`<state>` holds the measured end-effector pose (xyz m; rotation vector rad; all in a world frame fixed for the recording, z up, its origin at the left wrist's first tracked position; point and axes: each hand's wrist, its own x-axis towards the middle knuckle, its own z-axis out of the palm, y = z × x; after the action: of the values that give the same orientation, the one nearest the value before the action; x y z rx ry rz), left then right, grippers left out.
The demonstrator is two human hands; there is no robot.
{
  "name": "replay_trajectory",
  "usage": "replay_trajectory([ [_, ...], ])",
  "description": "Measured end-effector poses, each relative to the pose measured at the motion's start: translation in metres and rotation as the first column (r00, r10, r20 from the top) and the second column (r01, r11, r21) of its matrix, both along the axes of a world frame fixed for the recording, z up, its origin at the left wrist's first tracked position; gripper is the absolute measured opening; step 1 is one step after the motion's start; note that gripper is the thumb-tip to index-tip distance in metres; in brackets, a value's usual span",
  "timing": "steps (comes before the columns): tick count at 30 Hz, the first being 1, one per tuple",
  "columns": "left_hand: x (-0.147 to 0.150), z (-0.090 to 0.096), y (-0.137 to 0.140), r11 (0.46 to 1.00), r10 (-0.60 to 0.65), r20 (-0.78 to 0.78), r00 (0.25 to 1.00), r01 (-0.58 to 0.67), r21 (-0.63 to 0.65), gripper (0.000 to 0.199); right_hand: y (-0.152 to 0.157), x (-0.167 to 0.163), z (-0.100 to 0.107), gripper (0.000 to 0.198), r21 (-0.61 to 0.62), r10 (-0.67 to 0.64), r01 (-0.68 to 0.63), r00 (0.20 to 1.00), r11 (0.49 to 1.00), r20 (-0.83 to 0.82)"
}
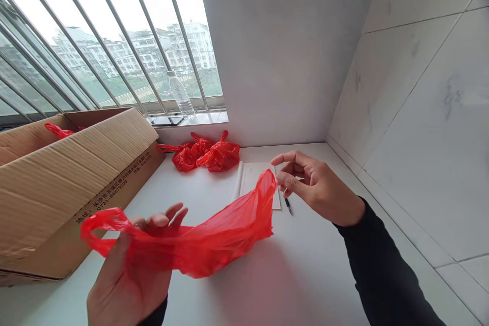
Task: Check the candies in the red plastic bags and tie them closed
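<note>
A thin red plastic bag [225, 234] is stretched sideways above the white table. My left hand [130, 275] grips it near one handle, the film lying across my palm and thumb, with some fingertips showing behind it. The handle loop sticks out to the left of my thumb. At the bag's other end, my right hand [305, 178] is beside the raised red tip, thumb and index finger apart. Nothing shows between those fingers; whether the thumb brushes the film I cannot tell. The bag looks flat, and its inside is hidden.
Several tied red bags [217, 155] lie by the back wall. An open cardboard box [114, 178] on the left has red plastic inside. A notepad [252, 175] and a pen [288, 206] lie behind the held bag. On the sill stand a water bottle [180, 96] and a phone [166, 121].
</note>
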<state>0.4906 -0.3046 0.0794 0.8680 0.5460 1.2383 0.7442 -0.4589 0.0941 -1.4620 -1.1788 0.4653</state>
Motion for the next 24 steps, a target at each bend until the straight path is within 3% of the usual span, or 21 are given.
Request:
replay_trajectory([
  [2, 0.0, 0.002, -0.003, 0.998, -0.046, 0.005, 0.999, 0.046, -0.039, 0.015, -0.002, -0.003, 0.003, 0.027, 0.071, 0.017, -0.016, 1.0, 0.997, -0.008],
  [4, 0.0, 0.002, -0.004, 0.991, -0.112, 0.013, 0.994, 0.113, -0.067, 0.015, -0.004, -0.006, 0.005, 0.028, 0.044, 0.034, -0.035, 0.999, 0.998, 0.033],
  [6, 0.0, 0.002, -0.005, 0.987, -0.142, 0.014, 0.99, 0.143, -0.068, 0.015, -0.005, -0.009, 0.006, 0.038, -0.077, 0.058, -0.047, 0.987, 0.996, 0.15],
  [8, 0.001, 0.002, -0.005, 0.987, -0.142, 0.017, 0.99, 0.143, -0.069, 0.014, -0.006, -0.01, 0.003, 0.063, -0.227, 0.112, -0.044, 0.948, 0.973, 0.297],
  [11, 0.002, 0.005, -0.008, 0.986, -0.131, 0.039, 0.991, 0.135, -0.096, 0.013, -0.003, -0.01, -0.006, 0.097, -0.39, 0.283, -0.113, 0.866, 0.914, 0.413],
  [13, 0.003, 0.008, -0.009, 0.987, -0.123, 0.044, 0.991, 0.127, -0.098, 0.02, -0.001, -0.009, -0.011, 0.09, -0.457, 0.377, -0.168, 0.827, 0.874, 0.417],
  [15, 0.002, 0.01, -0.008, 0.989, -0.129, 0.025, 0.991, 0.13, -0.076, 0.027, 0.001, -0.008, -0.014, 0.058, -0.481, 0.377, -0.144, 0.82, 0.865, 0.431],
  [17, 0.002, 0.009, -0.004, 0.99, -0.134, -0.031, 0.99, 0.133, -0.052, 0.023, 0.003, -0.008, -0.012, 0.029, -0.434, 0.312, -0.101, 0.838, 0.895, 0.448],
  [18, 0.001, 0.008, -0.001, 0.989, -0.143, -0.069, 0.987, 0.141, -0.038, 0.016, 0.004, -0.009, -0.01, 0.023, -0.373, 0.27, -0.099, 0.855, 0.922, 0.442],
  [19, 0.001, 0.006, 0.002, 0.988, -0.156, -0.117, 0.981, 0.155, -0.023, 0.011, 0.004, -0.01, -0.007, 0.022, -0.292, 0.229, -0.108, 0.878, 0.95, 0.42],
  [21, 0.001, 0.003, 0.007, 0.973, -0.217, -0.239, 0.946, 0.23, 0.026, 0.02, 0.003, -0.015, -0.001, 0.022, -0.112, 0.138, -0.106, 0.928, 0.988, 0.346],
  [24, 0.006, -0.002, 0.006, 0.93, -0.292, -0.417, 0.861, 0.357, 0.084, 0.025, 0.002, -0.028, 0.006, 0.015, 0.052, 0.058, -0.071, 0.975, 0.996, 0.213],
])
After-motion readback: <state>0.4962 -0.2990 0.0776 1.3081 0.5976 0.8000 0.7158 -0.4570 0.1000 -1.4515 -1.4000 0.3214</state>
